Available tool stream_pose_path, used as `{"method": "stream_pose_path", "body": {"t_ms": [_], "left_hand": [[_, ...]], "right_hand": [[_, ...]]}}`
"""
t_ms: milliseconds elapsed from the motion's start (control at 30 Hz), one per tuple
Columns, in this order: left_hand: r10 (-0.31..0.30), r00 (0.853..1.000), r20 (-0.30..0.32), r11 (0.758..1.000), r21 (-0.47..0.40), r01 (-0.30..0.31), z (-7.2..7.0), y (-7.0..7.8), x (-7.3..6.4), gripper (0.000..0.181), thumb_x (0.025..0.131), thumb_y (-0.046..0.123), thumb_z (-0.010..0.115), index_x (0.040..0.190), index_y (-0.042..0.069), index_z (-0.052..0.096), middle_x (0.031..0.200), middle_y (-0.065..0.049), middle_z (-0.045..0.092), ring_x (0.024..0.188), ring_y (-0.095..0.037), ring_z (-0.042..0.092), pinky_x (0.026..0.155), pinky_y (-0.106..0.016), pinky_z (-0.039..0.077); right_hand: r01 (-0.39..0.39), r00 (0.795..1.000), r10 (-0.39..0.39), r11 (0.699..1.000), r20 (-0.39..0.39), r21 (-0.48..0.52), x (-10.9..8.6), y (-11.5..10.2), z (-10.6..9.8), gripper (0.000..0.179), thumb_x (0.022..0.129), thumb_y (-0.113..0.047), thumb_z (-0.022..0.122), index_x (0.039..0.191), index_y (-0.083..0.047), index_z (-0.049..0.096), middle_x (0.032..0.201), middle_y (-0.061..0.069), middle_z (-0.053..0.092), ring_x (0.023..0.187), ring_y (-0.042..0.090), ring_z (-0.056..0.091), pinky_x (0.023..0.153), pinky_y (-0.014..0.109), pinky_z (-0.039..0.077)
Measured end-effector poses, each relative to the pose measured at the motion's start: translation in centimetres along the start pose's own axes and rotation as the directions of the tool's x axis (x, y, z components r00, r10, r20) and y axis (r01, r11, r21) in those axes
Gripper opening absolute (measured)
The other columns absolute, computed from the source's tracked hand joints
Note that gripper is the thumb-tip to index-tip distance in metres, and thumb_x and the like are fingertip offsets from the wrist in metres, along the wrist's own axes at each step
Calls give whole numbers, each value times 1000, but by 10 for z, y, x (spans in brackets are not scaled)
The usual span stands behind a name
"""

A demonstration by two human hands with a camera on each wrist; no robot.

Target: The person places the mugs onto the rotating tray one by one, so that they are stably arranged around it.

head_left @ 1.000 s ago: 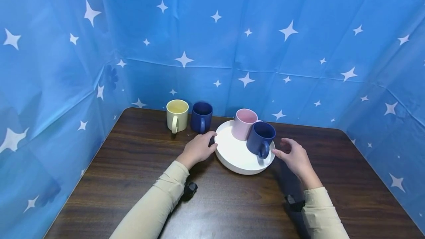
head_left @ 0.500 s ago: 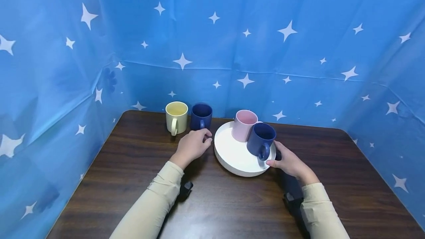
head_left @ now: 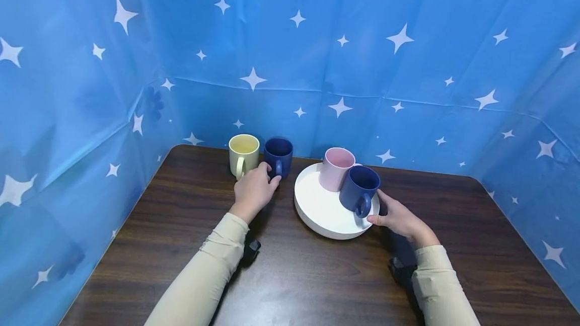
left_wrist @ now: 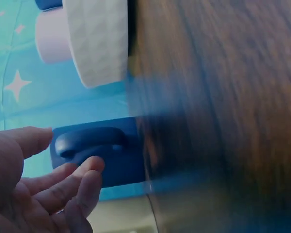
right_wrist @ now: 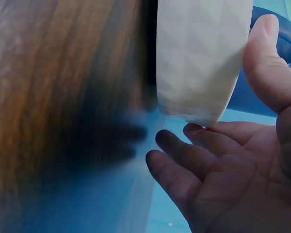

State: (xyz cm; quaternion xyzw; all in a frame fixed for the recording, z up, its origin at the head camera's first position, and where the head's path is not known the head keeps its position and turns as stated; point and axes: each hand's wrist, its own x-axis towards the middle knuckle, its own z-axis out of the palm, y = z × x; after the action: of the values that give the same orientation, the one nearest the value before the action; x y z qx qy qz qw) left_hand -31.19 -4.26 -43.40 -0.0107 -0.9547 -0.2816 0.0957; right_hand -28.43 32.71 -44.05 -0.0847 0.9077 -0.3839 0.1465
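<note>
My left hand (head_left: 252, 190) is at the left blue mug (head_left: 278, 157), which stands upright on the table with its handle toward me. In the left wrist view the thumb and fingers (left_wrist: 70, 187) are spread on either side of the mug's handle (left_wrist: 94, 138), without visibly gripping it. My right hand (head_left: 401, 220) holds the right edge of a round white dish (head_left: 312, 210), thumb over the rim and fingers at the faceted outer wall (right_wrist: 199, 58). Inside the dish stand a pink mug (head_left: 335, 172) and another blue mug (head_left: 355, 192), close together.
A yellow mug (head_left: 243, 154) stands just left of the left blue mug, near the table's back edge. Around the dark wooden table (head_left: 317, 286) hangs a blue curtain (head_left: 290, 64) with white stars.
My left hand has moved left from the dish's left rim to the blue mug's handle. The right hand has closed in on the dish's right rim. The mugs and dish have stayed put.
</note>
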Motion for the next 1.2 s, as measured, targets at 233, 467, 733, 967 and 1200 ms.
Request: {"method": "stream_pose_path", "body": {"t_ms": [233,467,733,967,1200], "left_hand": [[-12,1000,19,1000,6,12,8,3,5,45,99,44,64,125,7,66,110,-16,74,90,-32,70,70,-50,54],[10,1000,-17,1000,5,-9,15,9,16,41,99,44,65,105,3,68,94,-17,73,78,-33,69,60,-47,52],[18,998,-67,1000,-8,-18,25,10,24,37,99,38,67,99,1,70,88,-18,72,76,-34,69,62,-48,53],[41,994,-98,994,-95,-51,30,9,27,28,98,24,70,92,-3,72,78,-15,69,67,-26,61,63,-40,52],[58,990,-126,993,-99,-71,27,11,29,26,97,20,72,89,-5,72,81,-18,71,72,-30,66,69,-43,55]], "right_hand": [[-12,1000,12,1000,1,-5,1,0,-2,106,90,-37,77,159,6,9,162,35,15,148,56,12,112,71,19],[0,1000,0,1000,-4,-4,1,-1,-3,104,91,-36,76,159,6,9,161,35,15,148,55,12,113,70,19],[2,1000,-2,1000,-17,15,1,7,0,105,91,-37,76,159,5,9,162,33,15,149,54,13,114,68,20],[1,1000,-1,1000,-20,24,0,10,1,104,90,-38,77,160,3,12,162,33,17,149,54,13,113,69,20],[27,999,-26,999,-19,40,0,8,-1,103,91,-35,76,159,5,11,162,33,16,149,53,13,114,67,21]]}}
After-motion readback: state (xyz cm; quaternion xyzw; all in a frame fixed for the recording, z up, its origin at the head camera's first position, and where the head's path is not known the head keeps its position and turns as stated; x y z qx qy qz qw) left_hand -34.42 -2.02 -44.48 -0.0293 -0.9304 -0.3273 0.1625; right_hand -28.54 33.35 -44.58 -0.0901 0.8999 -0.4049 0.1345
